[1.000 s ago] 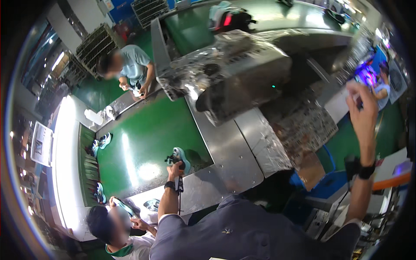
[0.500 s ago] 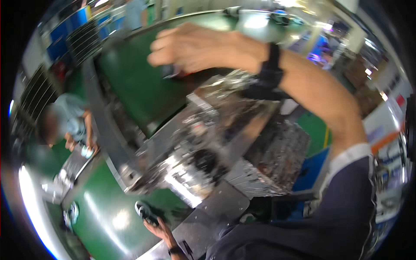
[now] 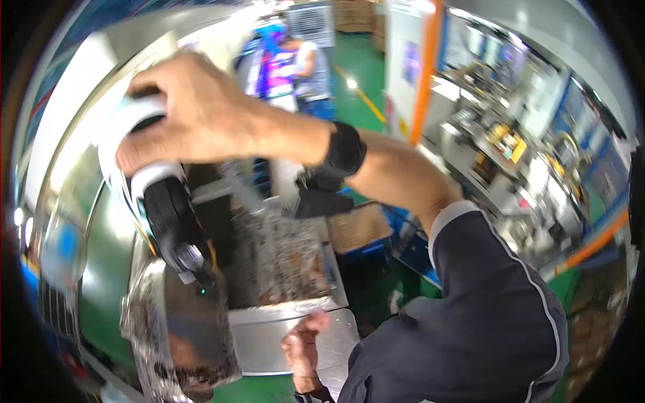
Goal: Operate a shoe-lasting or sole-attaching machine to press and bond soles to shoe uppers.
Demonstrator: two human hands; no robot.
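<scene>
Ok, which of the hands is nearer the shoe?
Right. The right hand holds the shoe; the left hand is apart from it, lower in the picture, by the metal surface.

You have a black-and-white shoe (image 3: 171, 211) in your right hand (image 3: 191, 111) — gripped at its pale end. Its dark part slants toward the view's lower right.

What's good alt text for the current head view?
A person's right hand grips a black-and-white shoe at upper left, with foil-wrapped equipment lower in the picture. The blurred left hand appears over a metal surface. In the background, another person is beside a purple-lit station.
</scene>
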